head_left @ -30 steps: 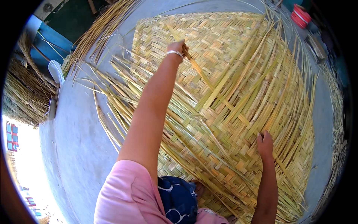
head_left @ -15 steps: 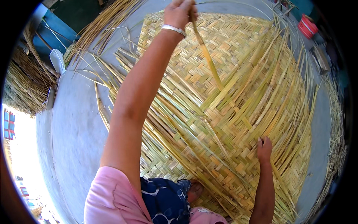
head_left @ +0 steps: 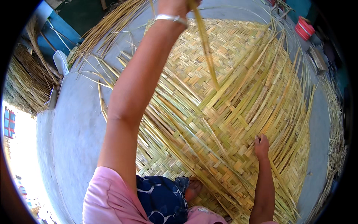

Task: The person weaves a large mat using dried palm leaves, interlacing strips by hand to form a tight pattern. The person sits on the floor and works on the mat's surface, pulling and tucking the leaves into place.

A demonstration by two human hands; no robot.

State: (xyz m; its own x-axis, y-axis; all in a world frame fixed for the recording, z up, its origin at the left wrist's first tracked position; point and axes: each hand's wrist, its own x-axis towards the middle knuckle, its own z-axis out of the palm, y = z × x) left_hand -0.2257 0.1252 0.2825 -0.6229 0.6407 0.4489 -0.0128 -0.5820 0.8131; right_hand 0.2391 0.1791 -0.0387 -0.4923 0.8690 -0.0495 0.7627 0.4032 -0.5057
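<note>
A large mat (head_left: 194, 41) woven from flat, yellow-green split reeds covers the floor, with many loose strip ends fanning to the right and lower left. At the top edge, my left hand (head_left: 175, 6), with a white bracelet at the wrist, is closed on a long reed strip (head_left: 207, 48). That strip hangs in a curve, its lower end meeting the weave near the mat's middle; the fingertips are partly cut off by the frame. On the right part of the mat, my right hand (head_left: 262, 146) rests low, its fingers curled together by the strips. What they pinch, if anything, is hidden.
A bare foot (head_left: 193, 189) stands on the mat's near part. Bundled reeds (head_left: 112, 26) lie at the far left, beside stacked dry stalks (head_left: 28, 82). A red bucket (head_left: 304, 29) stands far right, near a wooden block (head_left: 317, 60). Grey floor (head_left: 78, 130) borders the mat.
My left hand has moved up and slightly left, lifting the reed strip, which now hangs more steeply. My right hand stays at nearly the same spot on the mat.
</note>
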